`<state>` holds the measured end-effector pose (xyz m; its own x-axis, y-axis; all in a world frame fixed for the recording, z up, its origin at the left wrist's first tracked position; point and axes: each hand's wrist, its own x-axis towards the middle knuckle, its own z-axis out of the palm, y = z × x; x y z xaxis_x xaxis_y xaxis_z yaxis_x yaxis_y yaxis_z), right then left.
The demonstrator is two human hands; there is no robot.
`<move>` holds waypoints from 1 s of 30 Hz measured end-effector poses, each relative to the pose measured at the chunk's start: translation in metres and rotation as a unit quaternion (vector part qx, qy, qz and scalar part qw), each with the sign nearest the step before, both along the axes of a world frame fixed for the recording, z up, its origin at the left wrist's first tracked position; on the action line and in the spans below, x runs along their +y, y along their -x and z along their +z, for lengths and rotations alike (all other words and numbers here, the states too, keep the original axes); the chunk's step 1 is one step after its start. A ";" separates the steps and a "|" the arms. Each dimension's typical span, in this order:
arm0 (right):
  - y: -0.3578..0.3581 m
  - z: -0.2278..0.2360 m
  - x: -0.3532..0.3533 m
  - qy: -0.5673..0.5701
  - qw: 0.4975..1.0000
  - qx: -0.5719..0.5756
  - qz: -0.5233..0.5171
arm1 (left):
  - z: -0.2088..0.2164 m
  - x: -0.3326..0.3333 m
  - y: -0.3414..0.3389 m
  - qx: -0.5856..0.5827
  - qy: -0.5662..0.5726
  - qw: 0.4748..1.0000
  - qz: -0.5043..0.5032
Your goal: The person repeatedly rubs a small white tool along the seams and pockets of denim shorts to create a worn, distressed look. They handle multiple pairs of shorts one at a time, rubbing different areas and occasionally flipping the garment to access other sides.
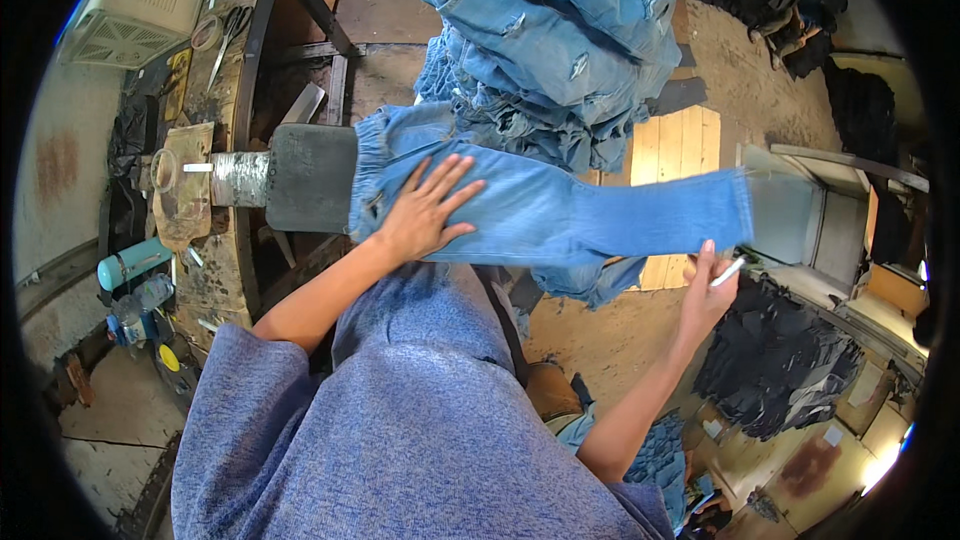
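Note:
A pair of light-blue jeans (520, 205) is stretched sideways in front of me, its gathered elastic waist at the left and a leg hem at the right. The waist end meets a dark, rounded board (312, 178); whether the board runs on inside the cloth is hidden. My left hand (428, 210) lies flat on the upper part of the jeans with fingers spread. Near the lower corner of the hem, my right hand (708, 290) is closed around a slim white stick (728, 272), its thumb at the edge of the denim.
Beyond the jeans rises a tall pile of blue denim (560, 50). At left, a worn workbench (225, 270) carries scissors (229, 45), a tape roll (163, 170) and small white sticks. A turquoise bottle (135, 264) is beside it. Dark cloth (780, 360) is heaped on the floor at right.

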<state>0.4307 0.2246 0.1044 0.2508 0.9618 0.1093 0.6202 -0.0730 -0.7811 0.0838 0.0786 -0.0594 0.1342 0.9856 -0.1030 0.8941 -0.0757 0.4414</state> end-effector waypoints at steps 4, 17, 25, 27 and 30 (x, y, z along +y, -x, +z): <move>-0.032 -0.033 -0.040 0.220 0.972 -0.017 -0.079 | 0.000 -0.060 0.074 0.017 0.018 0.999 0.040; 0.158 -0.102 -0.115 0.091 0.979 -0.024 0.181 | -0.031 0.134 0.074 -0.173 0.159 0.961 -0.149; 0.208 -0.154 -0.079 -0.074 0.956 -0.187 0.213 | -0.058 0.178 0.089 -0.231 0.103 0.948 -0.193; 0.216 -0.159 -0.070 -0.069 0.953 -0.203 0.214 | -0.058 0.181 0.087 -0.257 0.118 0.944 -0.171; 0.228 -0.169 -0.055 -0.057 0.952 -0.217 0.209 | -0.060 0.183 0.087 -0.273 0.144 0.939 -0.150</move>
